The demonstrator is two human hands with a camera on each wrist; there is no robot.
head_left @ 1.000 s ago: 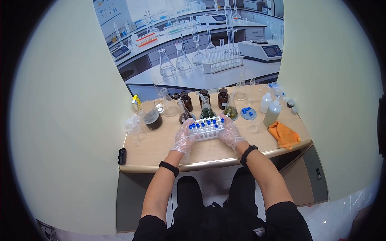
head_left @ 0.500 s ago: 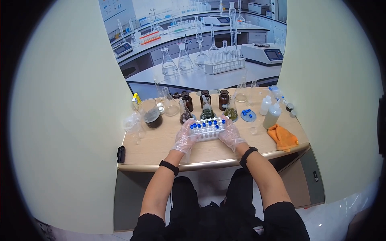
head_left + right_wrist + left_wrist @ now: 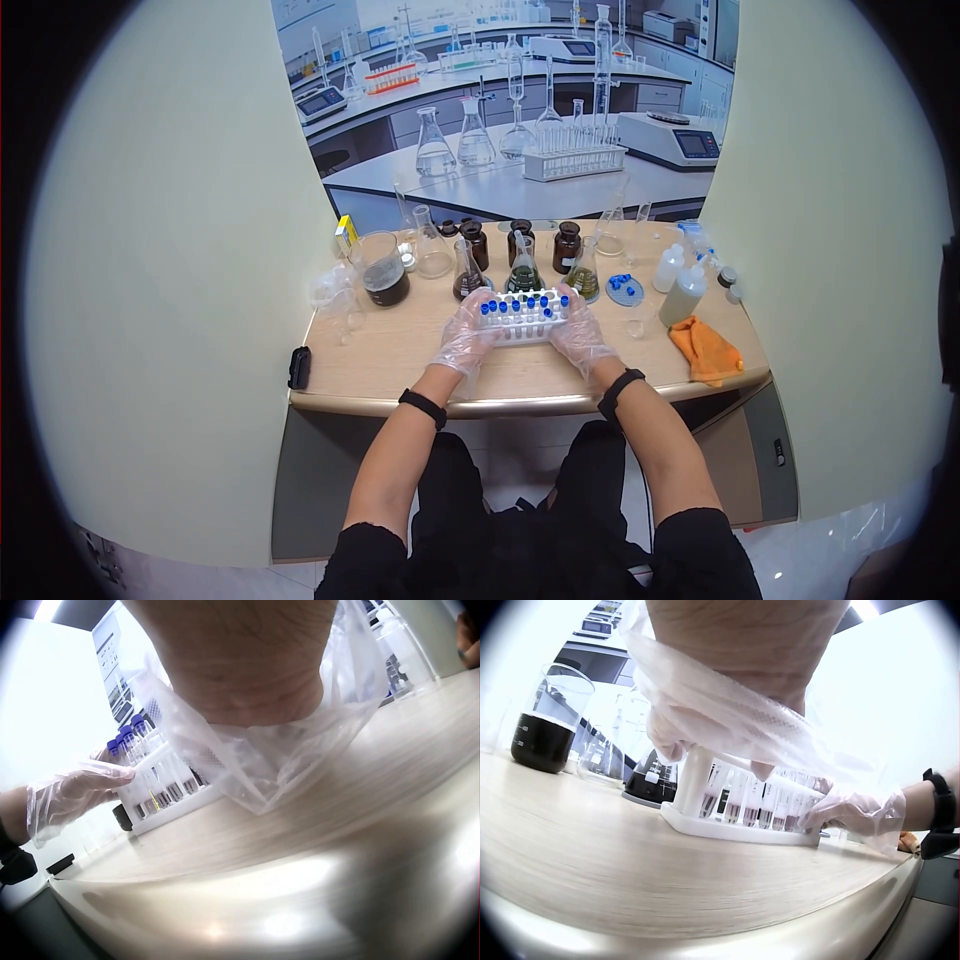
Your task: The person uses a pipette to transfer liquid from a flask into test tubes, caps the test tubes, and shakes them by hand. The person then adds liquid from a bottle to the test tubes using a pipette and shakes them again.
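Observation:
A white rack [image 3: 522,333] holding several blue-capped tubes [image 3: 516,306] stands near the table's front. My gloved left hand [image 3: 466,335] grips its left end, and my gloved right hand [image 3: 582,338] grips the right end. In the left wrist view the rack's base [image 3: 739,831] rests on the wood, and the tubes [image 3: 751,810] contain a little pinkish-grey liquid. The right wrist view shows the left hand [image 3: 79,791] at the rack's far end [image 3: 161,814]; the right fingers are hidden there behind wrist and glove.
Behind the rack stand flasks of dark and green liquid [image 3: 523,276] and brown bottles [image 3: 566,246]. On the left is a beaker of dark liquid [image 3: 386,284]. To the right lie a dish of blue caps [image 3: 625,290], white bottles [image 3: 683,298] and an orange cloth [image 3: 706,350].
The head view has shifted, so the table scene appears slightly further right. Both hands keep their hold on the rack, which shows no clear movement on the table.

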